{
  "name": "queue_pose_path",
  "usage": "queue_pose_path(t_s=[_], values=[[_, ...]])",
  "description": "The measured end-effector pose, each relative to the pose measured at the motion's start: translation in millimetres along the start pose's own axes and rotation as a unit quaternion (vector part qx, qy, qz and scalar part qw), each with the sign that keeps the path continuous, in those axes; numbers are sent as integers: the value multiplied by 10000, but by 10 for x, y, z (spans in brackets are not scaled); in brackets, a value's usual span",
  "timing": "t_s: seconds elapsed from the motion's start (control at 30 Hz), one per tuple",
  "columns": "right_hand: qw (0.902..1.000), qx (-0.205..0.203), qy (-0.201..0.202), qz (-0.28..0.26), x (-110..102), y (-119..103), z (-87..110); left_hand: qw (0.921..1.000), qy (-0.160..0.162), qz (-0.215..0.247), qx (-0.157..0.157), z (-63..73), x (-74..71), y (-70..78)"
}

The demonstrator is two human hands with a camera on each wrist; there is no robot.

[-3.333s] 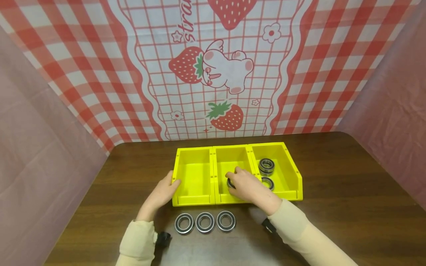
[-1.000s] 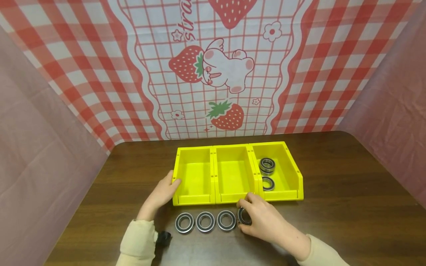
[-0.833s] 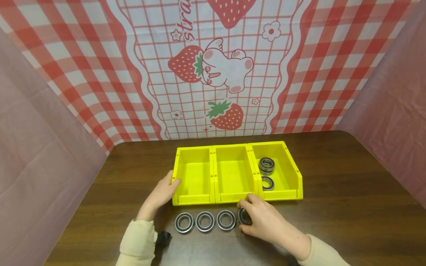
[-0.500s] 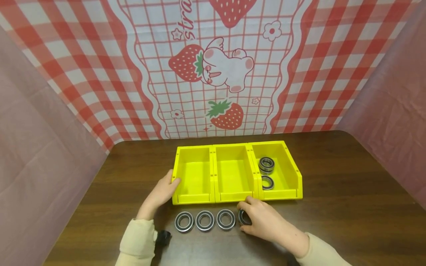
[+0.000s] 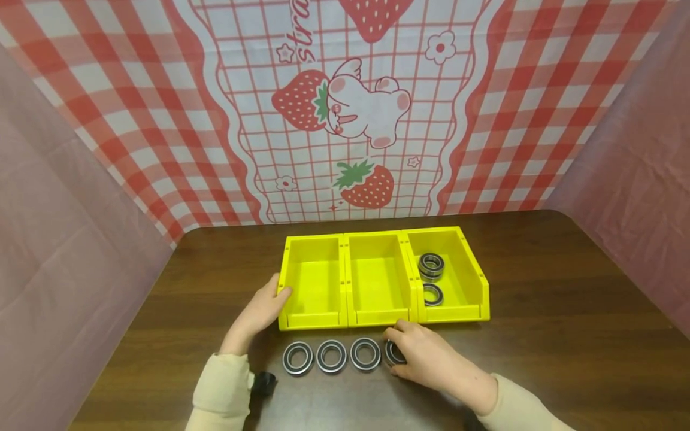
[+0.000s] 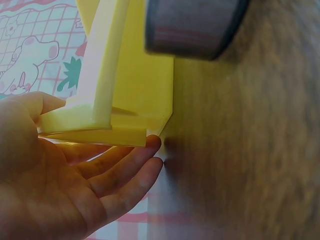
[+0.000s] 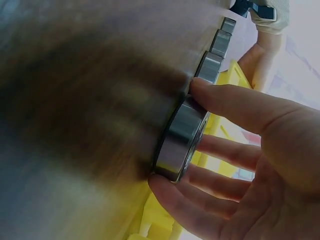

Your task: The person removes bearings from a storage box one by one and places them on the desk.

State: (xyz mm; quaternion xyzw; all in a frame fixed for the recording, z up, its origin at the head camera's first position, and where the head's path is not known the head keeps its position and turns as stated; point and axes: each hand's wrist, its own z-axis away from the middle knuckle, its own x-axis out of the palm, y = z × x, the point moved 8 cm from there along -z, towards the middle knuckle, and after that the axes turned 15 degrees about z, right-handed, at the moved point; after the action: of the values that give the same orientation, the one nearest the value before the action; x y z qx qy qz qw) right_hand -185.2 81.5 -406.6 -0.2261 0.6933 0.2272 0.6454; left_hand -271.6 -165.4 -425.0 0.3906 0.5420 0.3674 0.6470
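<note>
My right hand holds a ball bearing by its edge, thumb on one side and fingers on the other. In the right wrist view this bearing lies flat at the tabletop, partly covered by my hand in the head view. It stands at the right end of a row with three more bearings: the left one, the middle one and the right one. My left hand grips the left wall of the yellow bins, thumb over the rim and fingers outside.
Three yellow bins are joined side by side. The right bin contains a small stack of bearings and a single bearing by the divider. A checked strawberry cloth hangs behind the brown table.
My right hand has brought a bearing from the middle bin to the table, at the right end of the row. Over the last second it has barely moved. My left hand has stayed in place.
</note>
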Motion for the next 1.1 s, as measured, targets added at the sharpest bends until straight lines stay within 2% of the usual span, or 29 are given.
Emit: queue_pose_path(t_s=[0.23, 0.67, 1.1], values=[[9998, -3, -103, 193, 0, -25, -1, 10000, -23, 2, -62, -8, 2, -3], [9994, 73, -106, 330, -10, -45, 27, 9999, -14, -158, 60, 1, -3, 18], [9989, 114, 300, 347, -69, -4, 75, 9996, -4, -249, 108, 3, -5, 44]])
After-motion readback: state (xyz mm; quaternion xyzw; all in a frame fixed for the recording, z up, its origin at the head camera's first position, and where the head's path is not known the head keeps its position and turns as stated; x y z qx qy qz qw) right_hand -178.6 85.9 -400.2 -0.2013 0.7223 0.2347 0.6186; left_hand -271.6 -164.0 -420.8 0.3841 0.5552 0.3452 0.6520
